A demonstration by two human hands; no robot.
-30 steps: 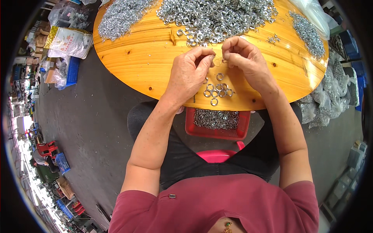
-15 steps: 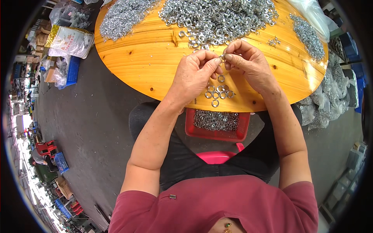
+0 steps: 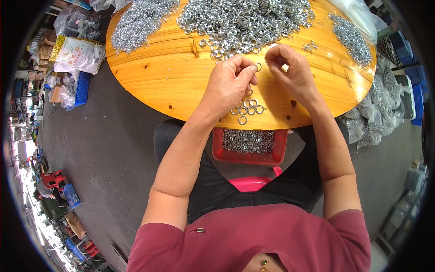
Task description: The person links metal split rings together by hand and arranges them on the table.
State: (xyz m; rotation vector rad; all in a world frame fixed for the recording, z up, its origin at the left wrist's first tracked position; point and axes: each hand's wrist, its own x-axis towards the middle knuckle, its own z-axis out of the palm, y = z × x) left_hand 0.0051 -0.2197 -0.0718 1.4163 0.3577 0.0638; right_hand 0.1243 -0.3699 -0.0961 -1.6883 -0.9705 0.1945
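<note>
My left hand (image 3: 230, 80) pinches a shiny metal ring (image 3: 258, 67) between thumb and forefinger above the wooden table (image 3: 167, 81). To its right, my right hand (image 3: 292, 75) is apart from the ring, its fingers curled and thumb against the forefinger; whatever lies between those tips is too small to make out. Several loose metal rings (image 3: 250, 109) lie in a group by the table's near edge, below the left hand. A big heap of similar rings (image 3: 244, 25) spreads beyond both hands.
Small silvery parts form one pile (image 3: 140, 25) at far left and another (image 3: 352, 41) at far right. A few tiny pieces (image 3: 310, 46) lie between. A red basket (image 3: 249, 158) of metal parts sits under the near edge. Filled plastic bags (image 3: 367, 118) stand at right.
My right hand has drawn away to the right from the ring, which stays in my left fingers. The view has shifted slightly.
</note>
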